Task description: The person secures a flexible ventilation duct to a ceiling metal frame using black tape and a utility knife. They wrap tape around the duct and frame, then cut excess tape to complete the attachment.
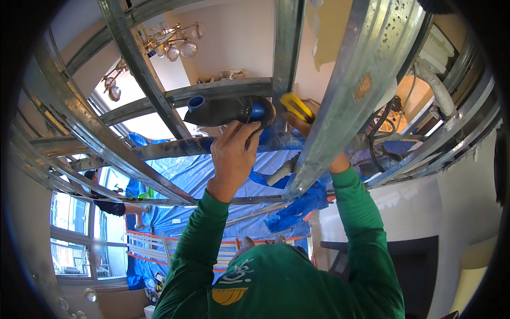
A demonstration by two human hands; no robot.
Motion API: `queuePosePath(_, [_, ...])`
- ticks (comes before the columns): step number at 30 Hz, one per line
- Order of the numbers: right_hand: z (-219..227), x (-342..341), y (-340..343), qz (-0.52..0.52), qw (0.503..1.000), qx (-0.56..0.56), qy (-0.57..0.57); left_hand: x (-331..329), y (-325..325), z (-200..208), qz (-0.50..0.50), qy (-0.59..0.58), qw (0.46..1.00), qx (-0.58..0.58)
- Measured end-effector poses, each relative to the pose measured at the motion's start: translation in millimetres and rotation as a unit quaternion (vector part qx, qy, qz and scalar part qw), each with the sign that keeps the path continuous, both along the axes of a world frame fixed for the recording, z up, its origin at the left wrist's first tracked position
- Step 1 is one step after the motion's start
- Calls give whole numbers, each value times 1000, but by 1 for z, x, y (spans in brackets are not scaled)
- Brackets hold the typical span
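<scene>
My left hand [234, 154] is closed, its fingertips pinching the lower edge of a black sheet-like wrap [220, 112]. The wrap lies around a blue pipe [196, 102], whose round end shows at the left; more blue shows through near the wrap's right side. To the right, my right hand [300, 125] grips a yellow utility knife [297, 107], held close to the wrap's right end. A wide metal stud [345, 95] hides most of that hand, and the knife's blade cannot be made out.
Metal framing [141, 69] surrounds my arms. A dusty pipe [170, 149] runs below the wrap, and a grey corrugated hose [284, 169] hangs under it. Blue tarp [186, 186] covers the floor far below. Another person [109, 204] is at the left. Cables [377, 138] hang at the right.
</scene>
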State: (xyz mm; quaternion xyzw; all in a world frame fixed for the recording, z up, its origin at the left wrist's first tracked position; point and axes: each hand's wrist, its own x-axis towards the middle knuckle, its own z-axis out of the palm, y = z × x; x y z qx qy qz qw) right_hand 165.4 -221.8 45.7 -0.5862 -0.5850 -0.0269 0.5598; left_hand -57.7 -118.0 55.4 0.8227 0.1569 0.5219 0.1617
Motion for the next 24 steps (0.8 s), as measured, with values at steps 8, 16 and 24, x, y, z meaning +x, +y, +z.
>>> queuePosePath(8, [83, -30, 26, 109, 987, -118, 11, -6, -11, -9, -67, -63, 991, -100])
queuePosePath(16, [81, -30, 43, 65, 982, -164, -65, -8, -20, -23, -99, -128, 973, -165])
queuePosePath(24, [82, -50, 36, 2, 986, -167, -31, -10, -26, -20, -156, -305, 784, -517])
